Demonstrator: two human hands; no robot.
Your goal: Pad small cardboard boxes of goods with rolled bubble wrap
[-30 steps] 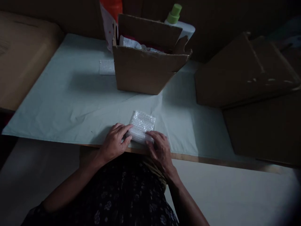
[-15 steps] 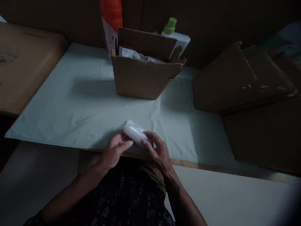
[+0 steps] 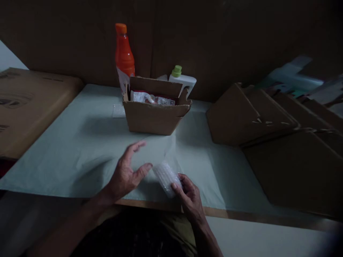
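Note:
Near the table's front edge, my right hand [image 3: 189,196] grips a bubble-wrapped bundle [image 3: 166,177] by its right side, thumb on top. Clear bubble wrap covers the bundle, and what lies inside cannot be made out. My left hand [image 3: 127,173] is off to the left of it, thumb and fingers apart, holding nothing. Its thumb tip comes close to the bundle's upper left corner. Beyond both hands stands an open cardboard box [image 3: 151,119] with printed packets [image 3: 152,98] inside.
Behind the box stand an orange-red bottle [image 3: 124,53] and a white bottle with a green cap [image 3: 177,71]. A flat bubble wrap piece [image 3: 118,111] lies left of the box. A large carton [image 3: 40,107] borders the left side; cut-open cardboard boxes [image 3: 289,167] fill the right. Pale cloth [image 3: 93,153] covers the table.
My left hand has let go of the bubble-wrapped bundle and moved up and left, its fingers spreading. The bundle stays in my right hand. The view has tilted up, showing more of the bottles.

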